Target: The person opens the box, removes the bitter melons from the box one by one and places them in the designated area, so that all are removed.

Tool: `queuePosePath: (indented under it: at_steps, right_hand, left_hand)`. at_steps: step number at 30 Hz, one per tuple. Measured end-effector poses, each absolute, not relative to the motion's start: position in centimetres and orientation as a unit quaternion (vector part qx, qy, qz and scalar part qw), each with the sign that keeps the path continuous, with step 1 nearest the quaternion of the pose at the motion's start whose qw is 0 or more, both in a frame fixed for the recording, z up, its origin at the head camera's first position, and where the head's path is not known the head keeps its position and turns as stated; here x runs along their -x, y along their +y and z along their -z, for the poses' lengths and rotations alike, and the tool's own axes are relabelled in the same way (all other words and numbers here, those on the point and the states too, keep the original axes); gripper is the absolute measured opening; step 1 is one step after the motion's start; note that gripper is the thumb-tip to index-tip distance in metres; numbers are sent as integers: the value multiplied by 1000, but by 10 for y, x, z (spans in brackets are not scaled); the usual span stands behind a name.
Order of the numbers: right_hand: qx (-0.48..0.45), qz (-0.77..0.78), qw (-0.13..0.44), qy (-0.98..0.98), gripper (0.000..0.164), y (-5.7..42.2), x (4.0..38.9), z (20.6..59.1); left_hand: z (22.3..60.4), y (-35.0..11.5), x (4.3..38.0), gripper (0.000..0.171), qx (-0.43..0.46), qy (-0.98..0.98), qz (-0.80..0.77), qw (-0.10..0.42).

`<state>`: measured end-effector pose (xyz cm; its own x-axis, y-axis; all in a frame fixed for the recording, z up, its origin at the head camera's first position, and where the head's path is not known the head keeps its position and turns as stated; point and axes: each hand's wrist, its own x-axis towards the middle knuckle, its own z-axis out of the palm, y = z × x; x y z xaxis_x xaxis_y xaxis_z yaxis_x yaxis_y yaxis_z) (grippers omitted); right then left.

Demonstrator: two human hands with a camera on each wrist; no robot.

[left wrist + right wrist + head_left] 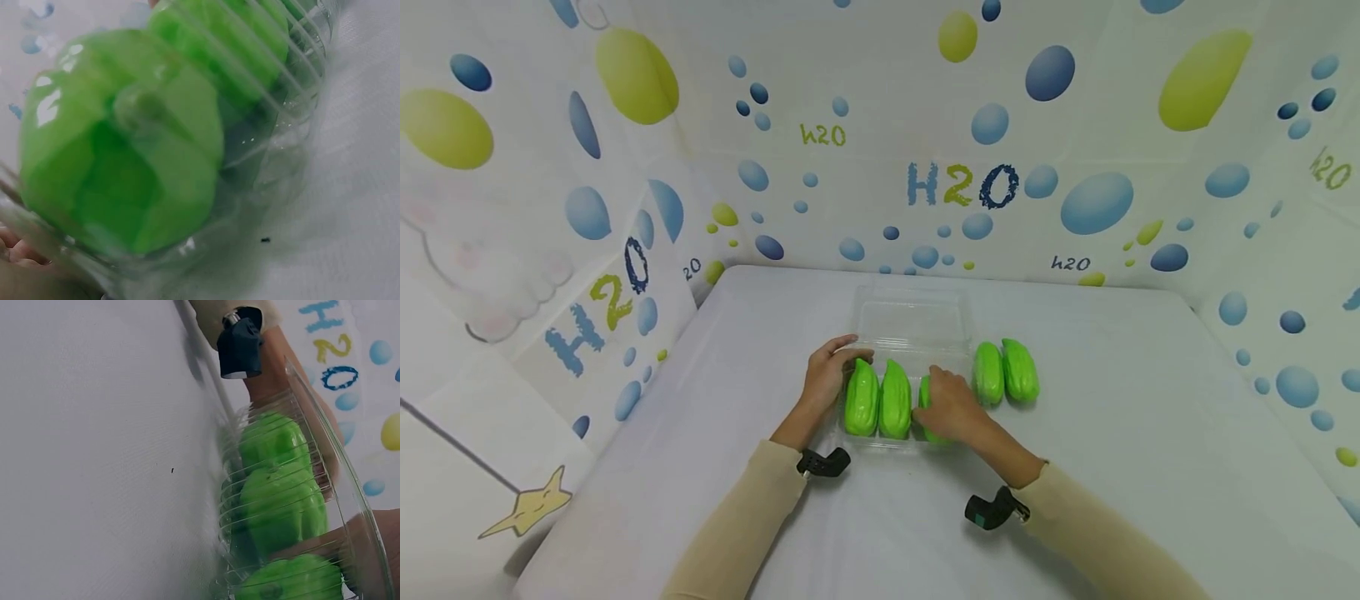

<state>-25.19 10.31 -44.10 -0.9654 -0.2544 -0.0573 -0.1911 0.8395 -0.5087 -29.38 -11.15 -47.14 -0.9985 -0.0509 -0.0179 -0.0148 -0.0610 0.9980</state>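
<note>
A clear plastic clamshell box [887, 446] lies with its lid [913, 321] folded back. Two bright green ridged vegetables, pointed at one end, sit side by side in its left part: the left one [861, 400] and its neighbour [895, 400]. My left hand [829, 371] holds the box's left side near the hinge, its fingers bent at the rim. My right hand [951, 404] grips a third green vegetable [927, 392] in the box's right part, covering much of it. Through the ribbed wall, the right wrist view shows a green vegetable [281, 506] near the right hand.
Right of the box, two more green vegetables lie on the white-covered table, one [988, 373] beside the other [1021, 371]. A patterned wall cloth [865, 192] stands behind the table. Each wrist wears a black camera, such as the right one [988, 510].
</note>
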Motion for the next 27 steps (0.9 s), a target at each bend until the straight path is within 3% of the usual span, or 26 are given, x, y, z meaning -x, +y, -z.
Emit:
queuePosePath:
  at_steps: [7, 27]
  right_hand:
    - [121, 275, 57, 952, 69, 106, 253, 442]
    - [104, 364, 33, 925, 67, 107, 253, 439]
  left_hand:
    - [472, -111, 294, 41, -20, -684, 729, 12]
    - [473, -112, 293, 39, -8, -688, 725, 19]
